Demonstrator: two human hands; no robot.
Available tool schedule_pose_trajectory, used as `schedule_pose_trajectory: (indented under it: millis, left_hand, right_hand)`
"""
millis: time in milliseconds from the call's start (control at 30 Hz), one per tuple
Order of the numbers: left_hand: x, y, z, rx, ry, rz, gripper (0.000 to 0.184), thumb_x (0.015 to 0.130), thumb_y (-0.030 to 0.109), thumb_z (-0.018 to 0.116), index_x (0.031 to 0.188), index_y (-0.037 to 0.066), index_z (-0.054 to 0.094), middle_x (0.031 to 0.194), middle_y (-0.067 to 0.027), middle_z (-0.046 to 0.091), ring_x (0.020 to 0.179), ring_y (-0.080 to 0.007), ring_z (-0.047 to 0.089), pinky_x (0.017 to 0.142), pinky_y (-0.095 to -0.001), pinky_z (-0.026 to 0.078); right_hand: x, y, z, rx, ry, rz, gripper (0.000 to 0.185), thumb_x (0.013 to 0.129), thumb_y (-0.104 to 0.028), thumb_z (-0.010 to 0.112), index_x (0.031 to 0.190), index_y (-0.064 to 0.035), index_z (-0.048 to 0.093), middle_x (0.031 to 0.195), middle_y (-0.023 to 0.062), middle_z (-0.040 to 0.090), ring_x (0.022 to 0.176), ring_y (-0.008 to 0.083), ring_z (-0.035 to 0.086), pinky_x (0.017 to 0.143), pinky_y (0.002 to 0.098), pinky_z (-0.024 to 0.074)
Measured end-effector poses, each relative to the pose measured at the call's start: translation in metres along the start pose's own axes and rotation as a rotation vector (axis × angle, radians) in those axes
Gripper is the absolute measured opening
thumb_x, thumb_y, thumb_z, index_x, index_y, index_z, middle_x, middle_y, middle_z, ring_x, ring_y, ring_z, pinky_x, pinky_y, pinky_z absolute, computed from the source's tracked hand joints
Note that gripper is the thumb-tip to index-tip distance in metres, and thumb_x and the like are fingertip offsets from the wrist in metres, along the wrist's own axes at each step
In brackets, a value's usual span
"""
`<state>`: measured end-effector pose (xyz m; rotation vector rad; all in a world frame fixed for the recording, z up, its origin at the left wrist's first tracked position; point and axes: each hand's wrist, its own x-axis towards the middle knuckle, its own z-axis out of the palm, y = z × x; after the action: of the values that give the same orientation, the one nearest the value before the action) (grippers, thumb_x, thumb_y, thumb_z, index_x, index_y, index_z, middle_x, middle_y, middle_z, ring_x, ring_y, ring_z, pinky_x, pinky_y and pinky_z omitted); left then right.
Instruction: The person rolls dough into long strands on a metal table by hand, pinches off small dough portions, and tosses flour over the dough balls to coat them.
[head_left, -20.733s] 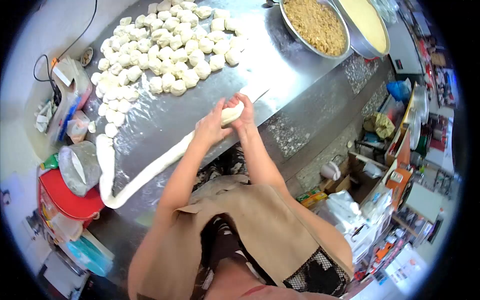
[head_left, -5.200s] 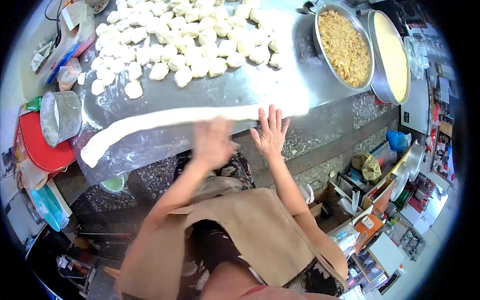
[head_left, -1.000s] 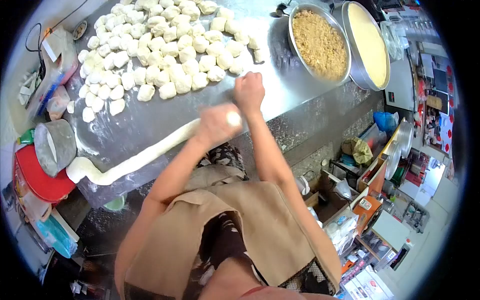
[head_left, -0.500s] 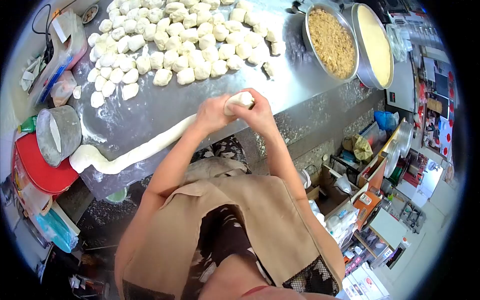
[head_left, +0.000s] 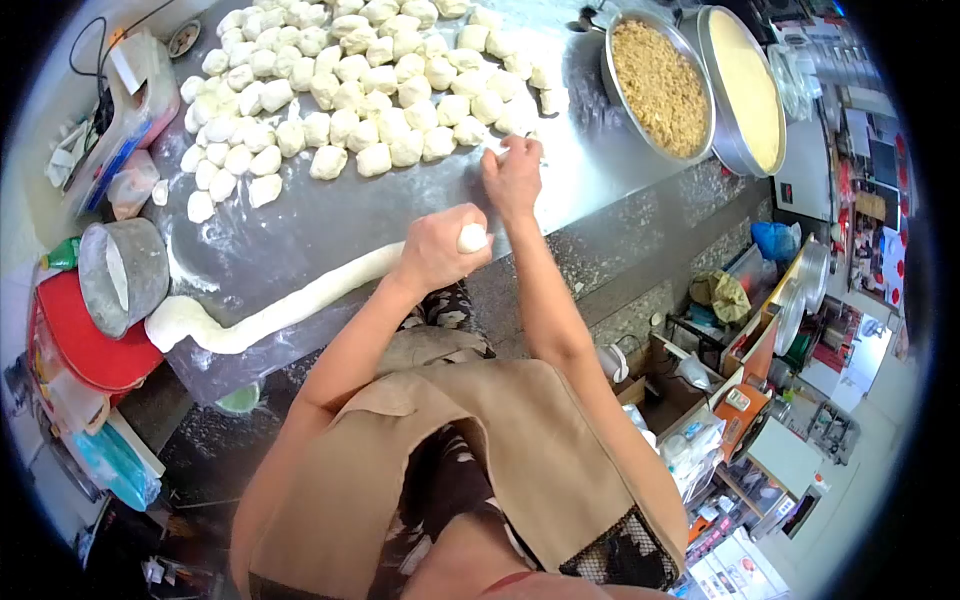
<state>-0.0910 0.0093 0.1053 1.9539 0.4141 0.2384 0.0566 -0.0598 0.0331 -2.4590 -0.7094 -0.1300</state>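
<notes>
In the head view, the left hand [head_left: 440, 245] is closed around a long white dough rope [head_left: 310, 300] near one end, and the rope's rounded tip shows between the thumb and the curled fingers. From this fist the rope runs down to the left over the near part of the metal bench [head_left: 290, 235], dips, and ends in a thicker bend just beside a grey metal pot [head_left: 122, 278]. The right hand [head_left: 512, 178] is apart from the left, farther from the body, at the near edge of a large cluster of dough pieces [head_left: 380, 120]. Its fingers are bent; whether they hold a piece, I cannot tell. The cluster covers much of the far side of the bench. To its right sits a round metal bowl [head_left: 709, 125] of crumbly brown filling [head_left: 658, 85], with a deep pan [head_left: 722, 150] of something pale yellow right beside it. A red lid [head_left: 90, 335] lies near the pot.
</notes>
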Motion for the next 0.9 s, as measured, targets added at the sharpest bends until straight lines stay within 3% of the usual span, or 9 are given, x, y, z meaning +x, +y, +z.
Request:
schedule_pose_trajectory:
  millis: [67,167,267,333,500,567,600,833,900]
  left_hand:
    - [0.002,-0.021,-0.008,-0.089,0.068,-0.027,0.019,0.079,0.017,0.071,0.087,0.006,0.058,0.090,-0.0103,0.064,0.084,-0.0253,0.063,0.076,-0.0331,0.049]
    - [0.003,-0.053,-0.006,-0.155,0.178,-0.002,0.026,0.081,0.023,0.071,0.091,0.003,0.058,0.117,-0.0162,0.058,0.108,-0.0292,0.058,0.090,-0.0349,0.045]
    - [-0.008,-0.046,-0.005,-0.512,0.110,0.003,0.033,0.079,0.028,0.073,0.097,0.005,0.057,0.123,-0.0185,0.057,0.113,-0.0327,0.057,0.090,-0.0385,0.047]
    - [-0.016,-0.043,-0.023,-0.272,0.026,-0.120,0.035,0.079,0.027,0.074,0.101,0.006,0.057,0.118,-0.0177,0.060,0.107,-0.0326,0.060,0.087,-0.0385,0.048]
    - [-0.029,-0.060,-0.020,0.138,0.043,-0.032,0.035,0.071,0.026,0.076,0.097,0.008,0.062,0.081,-0.0164,0.067,0.077,-0.0385,0.065,0.066,-0.0451,0.051]
    - [-0.031,-0.058,-0.017,0.090,0.035,-0.061,0.031,0.070,0.024,0.075,0.093,0.008,0.062,0.080,-0.0164,0.067,0.076,-0.0382,0.065,0.065,-0.0453,0.051]
    - [-0.031,-0.057,-0.017,0.050,0.030,-0.093,0.026,0.069,0.021,0.075,0.089,0.008,0.063,0.079,-0.0164,0.067,0.074,-0.0380,0.065,0.064,-0.0455,0.051]
    - [-0.032,-0.041,-0.017,0.191,0.133,-0.042,0.020,0.071,0.020,0.074,0.083,0.008,0.062,0.074,-0.0155,0.065,0.071,-0.0376,0.064,0.063,-0.0429,0.051]
    - [-0.042,-0.022,-0.023,0.005,0.117,0.126,0.023,0.076,0.022,0.074,0.083,0.007,0.059,0.067,-0.0114,0.062,0.064,-0.0310,0.065,0.064,-0.0350,0.051]
  right_hand:
    - [0.002,-0.005,-0.016,-0.018,0.049,-0.032,0.037,0.075,-0.016,0.065,0.110,-0.0037,0.060,0.116,0.0249,0.052,0.102,0.0400,0.055,0.086,0.0465,0.0478]
    - [-0.043,-0.025,-0.057,0.122,-0.598,-0.228,0.045,0.073,-0.015,0.069,0.116,-0.0066,0.059,0.121,0.0252,0.051,0.109,0.0351,0.053,0.095,0.0438,0.0433]
    - [-0.060,-0.050,-0.054,0.710,-0.764,0.152,0.045,0.072,-0.013,0.072,0.114,-0.0048,0.059,0.114,0.0195,0.057,0.099,0.0255,0.058,0.086,0.0368,0.0478]
    - [-0.058,-0.054,-0.048,1.053,-0.761,0.498,0.041,0.072,-0.013,0.074,0.109,-0.0029,0.060,0.101,0.0115,0.062,0.087,0.0181,0.062,0.075,0.0303,0.0502]
    - [-0.058,-0.084,-0.073,0.663,-0.567,0.147,0.028,0.075,-0.015,0.073,0.098,-0.0035,0.062,0.092,0.0069,0.063,0.079,0.0180,0.064,0.067,0.0305,0.0518]
    - [-0.056,-0.092,-0.069,0.389,-0.274,-0.329,0.021,0.075,-0.017,0.072,0.090,-0.0060,0.063,0.088,0.0098,0.062,0.075,0.0257,0.063,0.064,0.0343,0.0518]
    - [-0.060,-0.096,-0.062,0.385,-0.237,-0.345,0.016,0.075,-0.019,0.071,0.081,-0.0072,0.061,0.084,0.0119,0.059,0.071,0.0327,0.059,0.062,0.0392,0.0507]
    - [-0.049,-0.052,0.005,0.261,-0.053,-0.150,0.013,0.076,-0.018,0.067,0.076,-0.0068,0.060,0.080,0.0129,0.056,0.070,0.0338,0.058,0.062,0.0421,0.0497]
    - [-0.029,-0.021,0.016,0.038,-0.108,-0.007,0.017,0.076,-0.018,0.066,0.089,-0.0068,0.063,0.097,0.0180,0.057,0.088,0.0360,0.060,0.070,0.0447,0.0512]
